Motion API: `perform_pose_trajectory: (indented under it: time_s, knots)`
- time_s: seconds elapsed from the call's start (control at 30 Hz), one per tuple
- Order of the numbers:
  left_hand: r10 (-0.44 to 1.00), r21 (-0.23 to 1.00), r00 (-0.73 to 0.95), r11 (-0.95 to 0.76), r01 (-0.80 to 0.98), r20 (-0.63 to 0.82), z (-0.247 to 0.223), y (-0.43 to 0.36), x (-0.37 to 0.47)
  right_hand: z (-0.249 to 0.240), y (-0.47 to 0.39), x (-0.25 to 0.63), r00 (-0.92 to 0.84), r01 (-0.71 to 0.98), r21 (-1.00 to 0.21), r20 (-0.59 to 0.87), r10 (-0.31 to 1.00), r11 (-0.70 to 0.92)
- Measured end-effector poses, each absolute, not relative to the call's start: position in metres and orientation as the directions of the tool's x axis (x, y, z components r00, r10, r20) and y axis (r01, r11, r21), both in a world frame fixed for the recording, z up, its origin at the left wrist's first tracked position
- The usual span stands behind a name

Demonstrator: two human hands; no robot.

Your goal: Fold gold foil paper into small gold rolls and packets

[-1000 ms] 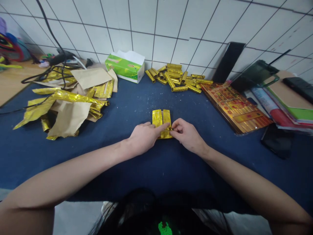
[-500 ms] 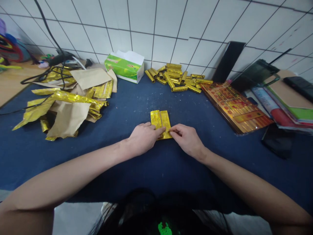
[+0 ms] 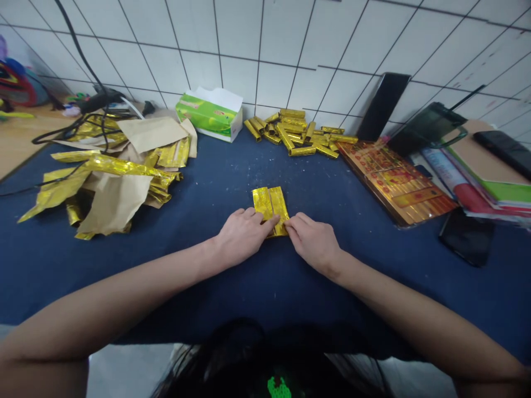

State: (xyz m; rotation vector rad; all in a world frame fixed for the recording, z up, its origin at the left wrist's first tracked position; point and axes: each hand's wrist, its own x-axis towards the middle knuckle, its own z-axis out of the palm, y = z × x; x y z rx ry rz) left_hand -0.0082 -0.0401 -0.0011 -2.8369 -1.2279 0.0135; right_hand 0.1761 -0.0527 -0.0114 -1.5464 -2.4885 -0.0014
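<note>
A piece of shiny gold paper [image 3: 279, 198] lies on the blue table in front of me, its two sides folded in to meet along a middle seam. My left hand [image 3: 244, 235] holds it down from the left, thumb and forefinger pressed on its lower part. At the right edge, my right hand [image 3: 314, 239] pinches the paper between thumb and fingers. My fingertips hide part of the paper's lower half.
Small rolled gold paper tubes [image 3: 302, 151] are piled by the tiled wall. Crumpled gold and brown paper [image 3: 118, 199] with a black cable lies left. A green tissue box [image 3: 209, 114] stands behind. To the right are an orange-gold packet [image 3: 398, 177], a phone [image 3: 467, 236] and a dark mug [image 3: 427, 128].
My right fingers have closed in more on the paper's right edge, which looks slightly narrower at the bottom. The whole view has shifted slightly; my left hand still presses the paper.
</note>
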Motion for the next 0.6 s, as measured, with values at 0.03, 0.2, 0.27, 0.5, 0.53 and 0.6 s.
perform_pose_trajectory:
  time_s: [0.03,0.2,0.27,0.5,0.53,0.6]
  knots:
    - [0.728,-0.049,0.685,-0.684,0.728,0.010,-0.001,-0.040,-0.009,-0.011,-0.053,0.177,-0.438,0.885,-0.088,0.181,0.881,0.458]
    - [0.727,-0.063,0.687,-0.685,0.726,0.004,-0.002,-0.037,-0.012,-0.009,-0.053,0.178,-0.483,0.868,-0.028,0.186,0.856,0.496]
    - [0.727,-0.073,0.687,-0.685,0.725,0.005,-0.001,-0.037,-0.012,-0.008,-0.052,0.178,-0.493,0.865,0.014,0.206,0.845,0.501]
    - [0.737,-0.049,0.676,-0.675,0.736,0.010,0.003,-0.038,-0.010,-0.004,-0.064,0.178,-0.671,0.673,-0.030,0.396,0.627,0.739]
    - [0.734,-0.042,0.679,-0.678,0.734,0.010,0.003,-0.037,-0.010,-0.004,-0.068,0.178,-0.706,0.626,-0.046,0.389,0.592,0.778]
    - [0.735,-0.026,0.678,-0.677,0.735,0.015,0.003,-0.037,-0.011,-0.005,-0.075,0.178,-0.742,0.589,-0.071,0.348,0.574,0.805]
